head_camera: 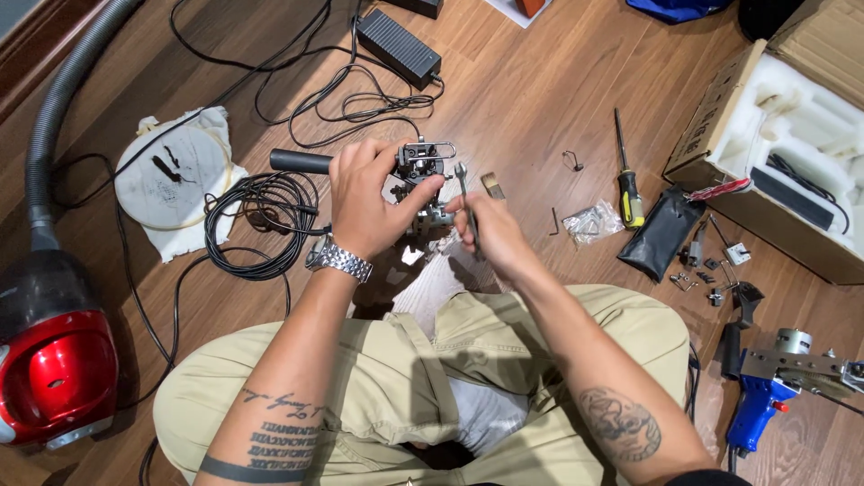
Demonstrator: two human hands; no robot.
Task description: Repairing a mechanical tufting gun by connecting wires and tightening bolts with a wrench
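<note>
From the head camera, looking down over crossed legs in khaki trousers onto a wooden floor (540,99), the left hand (364,202) was closed around a small black metal mechanism (418,175) with a black cylindrical handle (300,161) sticking out to the left, holding it up just above the floor in front of the knees. The right hand (490,234) was curled shut on a slim wrench (465,193), its open end raised against the mechanism's right side. To the right, an open cardboard box (720,108) held a white foam insert (792,117) with shaped recesses; a long black part (792,198) and a thin cable lay in the recesses, while several other cut-outs showed only foam. Near the box lay a black pouch (661,234), a screwdriver (625,175) with a yellow and black handle, a small clear bag (589,220) whose contents were too small to tell, and scattered small metal parts (711,270). A blue-handled power tool (765,396) lay at the lower right. On the left stood a red vacuum cleaner (54,360) with a grey hose, a white cloth in a hoop (175,180), a coil of black cable (256,225), and farther off a black power adapter (399,45).
</note>
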